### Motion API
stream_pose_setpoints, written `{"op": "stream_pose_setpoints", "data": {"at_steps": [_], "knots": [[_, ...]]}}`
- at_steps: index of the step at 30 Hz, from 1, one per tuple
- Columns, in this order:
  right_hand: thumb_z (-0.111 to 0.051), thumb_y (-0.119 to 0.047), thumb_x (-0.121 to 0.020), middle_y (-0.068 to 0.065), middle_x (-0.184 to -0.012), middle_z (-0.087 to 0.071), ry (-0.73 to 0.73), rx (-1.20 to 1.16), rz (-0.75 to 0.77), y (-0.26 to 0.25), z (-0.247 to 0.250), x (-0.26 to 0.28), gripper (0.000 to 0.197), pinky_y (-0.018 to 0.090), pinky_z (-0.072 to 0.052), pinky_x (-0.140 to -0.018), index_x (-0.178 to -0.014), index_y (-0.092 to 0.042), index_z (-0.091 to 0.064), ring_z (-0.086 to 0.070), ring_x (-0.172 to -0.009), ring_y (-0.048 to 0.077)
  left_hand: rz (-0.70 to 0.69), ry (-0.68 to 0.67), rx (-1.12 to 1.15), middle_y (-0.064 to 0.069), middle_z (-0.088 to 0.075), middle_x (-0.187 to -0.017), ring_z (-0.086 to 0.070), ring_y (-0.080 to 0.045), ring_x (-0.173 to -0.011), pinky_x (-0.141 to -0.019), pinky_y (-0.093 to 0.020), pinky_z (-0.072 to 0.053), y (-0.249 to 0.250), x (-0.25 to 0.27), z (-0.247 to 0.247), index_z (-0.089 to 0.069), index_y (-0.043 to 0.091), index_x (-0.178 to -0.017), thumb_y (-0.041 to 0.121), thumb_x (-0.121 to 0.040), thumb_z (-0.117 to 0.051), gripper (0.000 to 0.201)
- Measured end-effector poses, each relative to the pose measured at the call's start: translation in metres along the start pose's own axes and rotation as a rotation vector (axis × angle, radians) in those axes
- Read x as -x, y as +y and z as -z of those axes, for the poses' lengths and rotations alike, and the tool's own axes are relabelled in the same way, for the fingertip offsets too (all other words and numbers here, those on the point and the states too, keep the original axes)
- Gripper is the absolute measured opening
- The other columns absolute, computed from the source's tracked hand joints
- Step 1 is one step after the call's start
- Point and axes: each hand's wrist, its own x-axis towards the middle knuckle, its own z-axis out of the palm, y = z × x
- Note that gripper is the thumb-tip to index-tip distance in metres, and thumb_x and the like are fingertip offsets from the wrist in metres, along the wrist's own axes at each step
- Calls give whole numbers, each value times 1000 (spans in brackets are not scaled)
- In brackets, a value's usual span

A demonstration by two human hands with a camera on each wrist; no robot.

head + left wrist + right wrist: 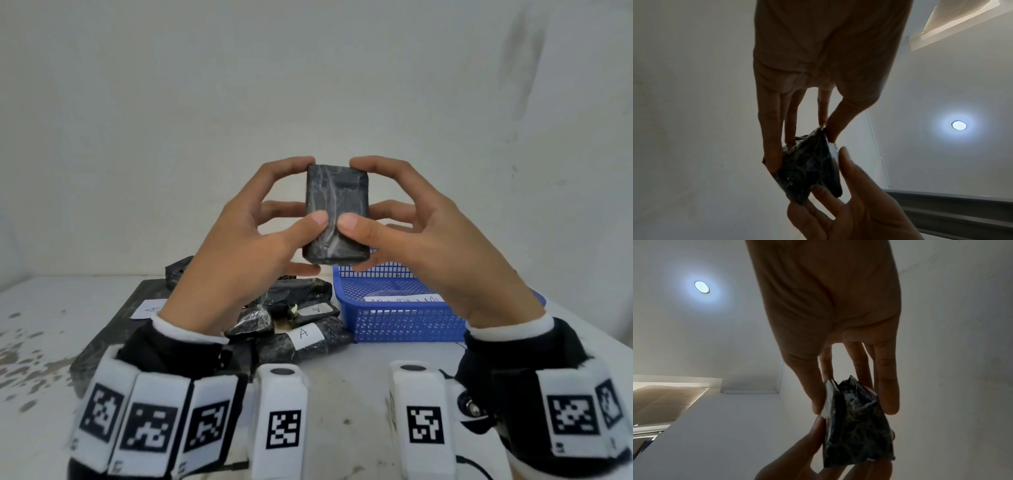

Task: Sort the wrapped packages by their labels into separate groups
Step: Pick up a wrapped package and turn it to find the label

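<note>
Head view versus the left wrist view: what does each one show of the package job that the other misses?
Only the head view shows the table, the pile of wrapped packages with "A" labels facing up, and the blue basket with a paper slip inside. Only the left wrist view shows the ceiling light and the undersides of the fingers. Both show the held package gripped by the left hand and right hand; neither shows a label on it.
</note>
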Motion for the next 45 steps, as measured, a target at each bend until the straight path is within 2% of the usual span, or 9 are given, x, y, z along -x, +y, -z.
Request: {"op": "stream_pose_setpoints", "data": {"at_steps": [6, 11, 18, 24, 28, 33, 37, 40, 45], "knots": [[-77, -23, -85, 6, -95, -75, 7, -2, 1, 2, 1, -1, 44, 42, -64, -71, -123, -39, -60, -76, -82, 24, -5, 30, -26, -9, -72, -101, -74, -23, -82, -68, -45, -61, 0, 1, 0, -59, 36, -117, 13, -90, -66, 36], [-75, -21, -87, 5, -93, -75, -11, -6, -17, 2, 2, 0, 41, 43, -62, -57, -122, -39, -61, -75, -80, 22, 3, 43, -62, -5, -75, -93, -74, -22, -80, -65, -45, -61, 0, 1, -1, -59, 34, -115, 13, -88, -68, 35], [-72, -24, -90, 5, -88, -74, -30, 0, -14, 3, 2, 0, 30, 41, -60, -53, -115, -37, -62, -72, -75, 17, -5, 50, -47, -7, -76, -83, -73, -19, -78, -60, -43, -61, 1, 2, -2, -58, 21, -110, 12, -91, -64, 22], [-76, -32, -82, -1, -103, -73, -25, -7, -24, 5, 0, -2, 58, 41, -63, -58, -134, -45, -54, -75, -88, 20, -19, 77, -27, -4, -76, -76, -74, -15, -78, -55, -31, -59, 3, 3, -3, -56, 19, -98, 19, -92, -64, 10], [-73, -25, -88, 2, -105, -73, -23, -11, -20, 4, -2, -2, 27, 41, -63, -60, -114, -29, -70, -76, -86, 24, -20, 79, -42, -1, -76, -78, -74, -13, -78, -58, -32, -60, 5, 3, -4, -59, 15, -94, 27, -91, -64, 13], [-74, -20, -87, -6, -108, -72, -25, 19, 23, 4, -1, -1, 21, 36, -63, -70, -104, -33, -72, -75, -85, 22, 80, 99, -110, -3, -74, -97, -73, -21, -84, -80, -41, -60, 2, 0, -4, -59, 28, -103, 56, -88, -53, 33], [-75, -28, -85, -5, -111, -72, -44, -19, 42, 2, -3, -1, 40, 38, -63, -77, -120, -41, -61, -74, -93, 18, 133, 51, -3, -1, -72, -93, -72, -18, -71, -67, -34, -61, 4, 0, -5, -61, 32, -114, 37, -97, -51, 20], [-68, -47, -75, -1, -113, -73, -22, -73, 16, 0, -5, -2, 58, 35, -62, -80, -131, -40, -56, -73, -98, 12, 93, 42, -5, -6, -72, -97, -73, -22, -80, -73, -35, -61, 4, 0, -5, -63, 29, -115, 29, -99, -49, 21], [-72, -29, -91, 1, -111, -75, 7, -46, -30, 3, -7, -5, 29, 44, -59, -93, -120, -31, -70, -73, -101, 16, 84, 33, 33, -9, -74, -92, -73, -19, -82, -79, -36, -60, 3, 0, -5, -64, 22, -110, 22, -97, -54, 17]]}}
